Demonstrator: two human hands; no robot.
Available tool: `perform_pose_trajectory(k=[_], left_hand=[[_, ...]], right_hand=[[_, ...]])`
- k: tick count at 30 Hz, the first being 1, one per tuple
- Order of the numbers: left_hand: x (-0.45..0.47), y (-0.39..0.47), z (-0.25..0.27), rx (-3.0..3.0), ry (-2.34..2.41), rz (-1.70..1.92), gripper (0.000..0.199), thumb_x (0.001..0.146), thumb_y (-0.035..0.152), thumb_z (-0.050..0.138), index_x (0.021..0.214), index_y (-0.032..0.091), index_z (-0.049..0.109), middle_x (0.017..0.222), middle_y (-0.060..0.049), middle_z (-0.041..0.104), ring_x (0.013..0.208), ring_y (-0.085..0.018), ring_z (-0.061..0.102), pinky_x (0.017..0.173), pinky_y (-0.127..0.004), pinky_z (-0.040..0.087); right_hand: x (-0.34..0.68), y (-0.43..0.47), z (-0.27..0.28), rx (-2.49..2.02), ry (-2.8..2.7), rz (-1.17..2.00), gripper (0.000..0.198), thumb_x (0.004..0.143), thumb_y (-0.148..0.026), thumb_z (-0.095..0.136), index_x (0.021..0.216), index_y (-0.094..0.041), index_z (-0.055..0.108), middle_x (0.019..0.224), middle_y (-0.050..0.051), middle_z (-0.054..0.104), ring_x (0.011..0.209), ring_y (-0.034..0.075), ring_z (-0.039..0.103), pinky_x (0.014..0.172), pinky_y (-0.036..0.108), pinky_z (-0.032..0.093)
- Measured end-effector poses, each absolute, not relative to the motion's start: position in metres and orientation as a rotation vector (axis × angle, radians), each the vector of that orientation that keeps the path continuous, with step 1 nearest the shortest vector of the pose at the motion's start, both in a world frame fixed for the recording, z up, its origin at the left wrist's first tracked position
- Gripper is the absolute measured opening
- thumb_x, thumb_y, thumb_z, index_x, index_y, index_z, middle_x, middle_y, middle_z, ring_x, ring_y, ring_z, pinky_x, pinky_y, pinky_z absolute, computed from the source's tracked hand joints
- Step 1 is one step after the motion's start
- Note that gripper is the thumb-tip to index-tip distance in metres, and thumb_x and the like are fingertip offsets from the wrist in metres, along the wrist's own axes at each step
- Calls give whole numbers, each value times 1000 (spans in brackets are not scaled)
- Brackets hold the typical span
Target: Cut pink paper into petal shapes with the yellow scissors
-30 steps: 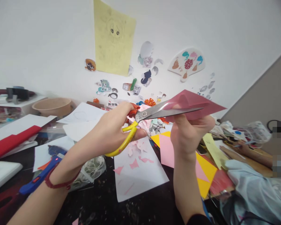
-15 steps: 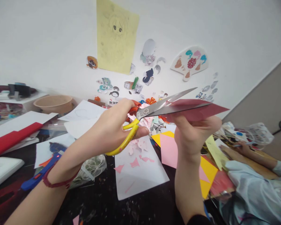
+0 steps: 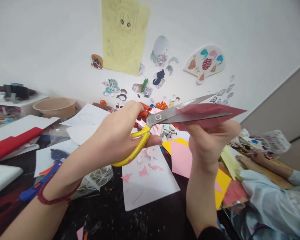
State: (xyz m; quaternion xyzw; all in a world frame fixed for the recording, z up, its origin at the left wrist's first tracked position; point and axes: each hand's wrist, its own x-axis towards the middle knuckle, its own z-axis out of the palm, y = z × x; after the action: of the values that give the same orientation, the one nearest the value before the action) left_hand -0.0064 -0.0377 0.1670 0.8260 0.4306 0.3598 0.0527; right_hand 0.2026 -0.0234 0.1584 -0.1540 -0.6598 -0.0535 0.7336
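Observation:
My left hand [image 3: 123,130] is closed round the handles of a pair of scissors [image 3: 136,151], one handle loop yellow and the other orange-red. The long metal blades point right and stand partly apart. Between them lies the near edge of a dark pink sheet of paper [image 3: 207,111]. From below, my right hand [image 3: 207,141] grips that paper with the thumb under it; the paper hides some of the fingers. Under the hands, a white sheet [image 3: 150,186] carries several pink paper scraps [image 3: 143,171].
Pink paper [image 3: 180,158] and yellow-orange paper [image 3: 223,186] lie to the right. Further right, a person's hand and arm [image 3: 265,165] rest by light yellow paper. On the left are a blue tool [image 3: 40,183], a white box [image 3: 5,178] and a tan bowl [image 3: 55,106].
The scissor blades have closed somewhat on the dark pink paper and reach slightly further right. My right hand and the paper have shifted a little to the right.

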Motion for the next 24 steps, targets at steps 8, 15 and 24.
perform_pose_trajectory(k=[8, 15, 24], left_hand=[[-5, -34, 167, 2494, 1256, 1095, 37, 82, 51, 63, 85, 22, 39, 83, 0, 50, 67, -15, 42, 63, -31, 33], [-3, -35, 167, 2445, 1236, 1095, 40, 81, 55, 63, 85, 22, 42, 84, -1, 53, 67, -16, 43, 62, -31, 34], [-3, -35, 168, 2456, 1228, 1097, 38, 81, 52, 64, 85, 22, 42, 83, 0, 53, 65, -15, 43, 61, -30, 34]], right_hand=[[200, -25, 160, -303, -1450, -156, 21, 72, -14, 79, 84, -32, 81, 76, -7, 79, 69, 16, 73, 66, 34, 59], [199, -26, 160, -296, -1469, -105, 22, 72, -13, 80, 79, -34, 80, 75, -10, 78, 68, 14, 72, 66, 32, 58], [200, -29, 160, -323, -1483, -80, 19, 74, -14, 80, 82, -31, 81, 77, -6, 78, 70, 17, 72, 67, 35, 59]])
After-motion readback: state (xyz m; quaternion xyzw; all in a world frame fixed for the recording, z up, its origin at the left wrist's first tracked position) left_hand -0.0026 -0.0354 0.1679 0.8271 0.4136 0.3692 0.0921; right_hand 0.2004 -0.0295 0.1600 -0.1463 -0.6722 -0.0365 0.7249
